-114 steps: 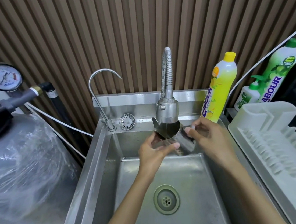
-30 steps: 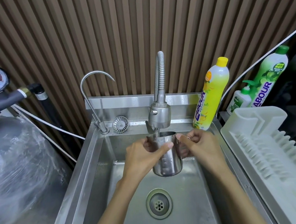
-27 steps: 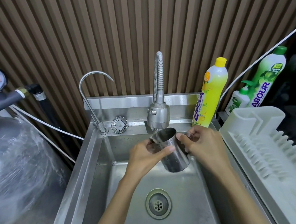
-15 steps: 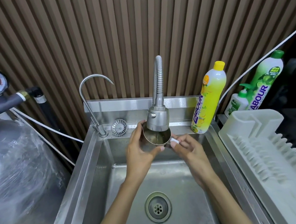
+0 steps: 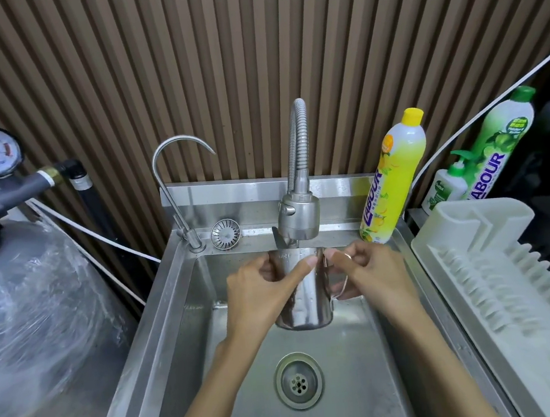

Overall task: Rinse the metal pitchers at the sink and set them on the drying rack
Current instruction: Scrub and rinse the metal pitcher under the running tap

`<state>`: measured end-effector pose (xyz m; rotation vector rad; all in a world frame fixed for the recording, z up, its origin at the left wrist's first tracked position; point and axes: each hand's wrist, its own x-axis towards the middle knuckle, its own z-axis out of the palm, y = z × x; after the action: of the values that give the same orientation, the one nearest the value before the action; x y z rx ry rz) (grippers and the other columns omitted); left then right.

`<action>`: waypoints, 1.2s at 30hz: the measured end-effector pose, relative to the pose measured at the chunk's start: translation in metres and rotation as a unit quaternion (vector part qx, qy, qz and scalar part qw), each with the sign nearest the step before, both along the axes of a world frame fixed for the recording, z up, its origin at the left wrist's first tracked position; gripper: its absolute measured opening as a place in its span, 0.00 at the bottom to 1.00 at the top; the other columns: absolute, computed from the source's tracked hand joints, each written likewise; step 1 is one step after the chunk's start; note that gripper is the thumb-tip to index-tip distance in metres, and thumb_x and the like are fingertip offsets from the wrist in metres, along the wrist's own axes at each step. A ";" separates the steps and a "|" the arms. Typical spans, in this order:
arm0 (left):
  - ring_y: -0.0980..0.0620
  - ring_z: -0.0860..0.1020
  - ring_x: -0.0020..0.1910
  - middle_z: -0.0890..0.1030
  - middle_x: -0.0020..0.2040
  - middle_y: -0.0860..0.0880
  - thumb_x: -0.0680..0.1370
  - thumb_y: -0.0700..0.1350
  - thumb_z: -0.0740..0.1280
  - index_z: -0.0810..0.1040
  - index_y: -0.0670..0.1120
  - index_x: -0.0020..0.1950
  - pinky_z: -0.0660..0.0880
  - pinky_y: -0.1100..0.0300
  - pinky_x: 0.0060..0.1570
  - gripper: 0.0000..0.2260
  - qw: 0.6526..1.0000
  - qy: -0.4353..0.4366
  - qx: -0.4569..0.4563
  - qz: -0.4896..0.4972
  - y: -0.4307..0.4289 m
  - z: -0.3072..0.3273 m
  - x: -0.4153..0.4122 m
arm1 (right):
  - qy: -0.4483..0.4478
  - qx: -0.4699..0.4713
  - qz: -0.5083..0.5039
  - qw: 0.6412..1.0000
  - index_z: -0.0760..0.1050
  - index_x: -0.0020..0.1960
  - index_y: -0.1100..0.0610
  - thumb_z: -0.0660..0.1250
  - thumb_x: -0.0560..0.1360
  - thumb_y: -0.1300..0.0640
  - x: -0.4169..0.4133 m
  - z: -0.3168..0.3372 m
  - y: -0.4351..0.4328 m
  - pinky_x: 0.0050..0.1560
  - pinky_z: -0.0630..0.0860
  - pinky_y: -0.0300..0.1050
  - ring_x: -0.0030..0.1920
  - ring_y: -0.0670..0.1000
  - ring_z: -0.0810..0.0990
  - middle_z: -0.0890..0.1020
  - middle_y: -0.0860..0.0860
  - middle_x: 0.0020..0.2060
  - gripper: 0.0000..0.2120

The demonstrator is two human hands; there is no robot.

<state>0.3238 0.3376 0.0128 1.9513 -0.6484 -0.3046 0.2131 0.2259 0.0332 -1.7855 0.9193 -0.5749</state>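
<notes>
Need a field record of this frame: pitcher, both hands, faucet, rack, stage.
object: metal pitcher, upright, mouth up
location: held over the sink basin, directly under the spray head
left hand: left hand grips the pitcher body
right hand: right hand holds the handle
water: cannot tell if flowing
drying rack: drying rack, white, right of the sink; pitcher not yet on it
other: yellow bottle and green bottle behind the sink's right side
stage: rinsing

Shiny steel pitcher (image 5: 304, 293); matt plastic rack (image 5: 495, 253)
</notes>
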 end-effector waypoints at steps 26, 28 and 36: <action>0.52 0.76 0.38 0.72 0.38 0.50 0.55 0.70 0.69 0.81 0.48 0.43 0.71 0.61 0.40 0.30 0.991 -0.095 -0.016 0.089 0.003 -0.009 -0.006 | -0.056 0.158 0.042 0.985 0.75 0.39 0.59 0.66 0.75 0.56 0.011 -0.026 -0.004 0.38 0.81 0.44 0.37 0.52 0.85 0.84 0.56 0.36 0.09; 0.55 0.76 0.34 0.72 0.35 0.50 0.54 0.73 0.65 0.77 0.50 0.34 0.69 0.66 0.35 0.27 0.996 -0.059 -0.002 0.068 0.003 -0.010 -0.007 | -0.025 0.095 0.025 0.995 0.74 0.35 0.59 0.68 0.74 0.55 0.005 -0.019 -0.005 0.34 0.81 0.44 0.33 0.52 0.85 0.84 0.57 0.34 0.12; 0.65 0.81 0.42 0.85 0.40 0.57 0.61 0.55 0.74 0.83 0.56 0.44 0.71 0.74 0.43 0.13 0.972 0.187 -0.100 -0.102 -0.005 -0.013 -0.013 | 0.095 -0.164 -0.010 0.982 0.71 0.34 0.54 0.68 0.72 0.46 -0.013 0.006 -0.006 0.45 0.77 0.51 0.38 0.56 0.81 0.82 0.51 0.32 0.14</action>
<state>0.3111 0.3329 -0.0001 1.5815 -0.6037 -0.6895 0.2001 0.2201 0.0392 -2.1585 1.0165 -0.6020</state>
